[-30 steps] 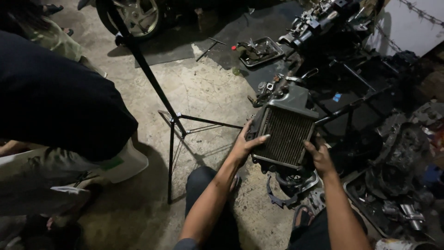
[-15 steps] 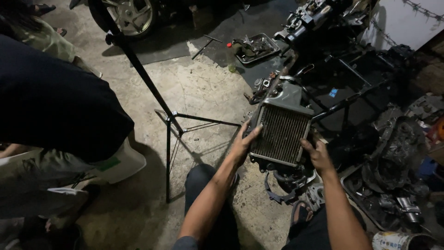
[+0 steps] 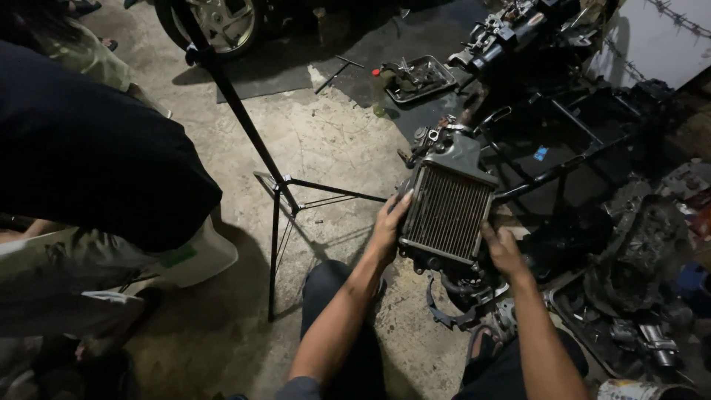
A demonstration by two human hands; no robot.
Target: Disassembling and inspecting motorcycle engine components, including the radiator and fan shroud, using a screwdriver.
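One finned metal radiator with a grey tank on top (image 3: pixel 448 211), two bare hands on it, one black tripod stand (image 3: pixel 278 200) on the concrete floor (image 3: pixel 333 148), one metal tray of small parts (image 3: pixel 418 78) far off, and one wheel (image 3: pixel 218 26) at the far left edge. A second person in a dark top (image 3: pixel 89 155) crouches at the left, well apart from the work.

The left hand (image 3: pixel 386 228) grips the radiator's left edge, fingers curled close together around the frame, thumb lying along the side. The right hand (image 3: pixel 502 248) takes the near right corner, fingers wrapped under and pressed to the frame; how tightly they close beneath it I cannot tell.

The radiator sits between the two hands, just beyond the person's knees, tilted so its dark fin face looks up at the camera. The fins run in close vertical rows, dull and grimy, framed in black. A filler neck and fittings stand on the far top end. Below its near edge hangs a dark hose (image 3: pixel 455 289). To the right lies a black tubular frame (image 3: pixel 563 163) and greasy engine parts (image 3: pixel 644 252).
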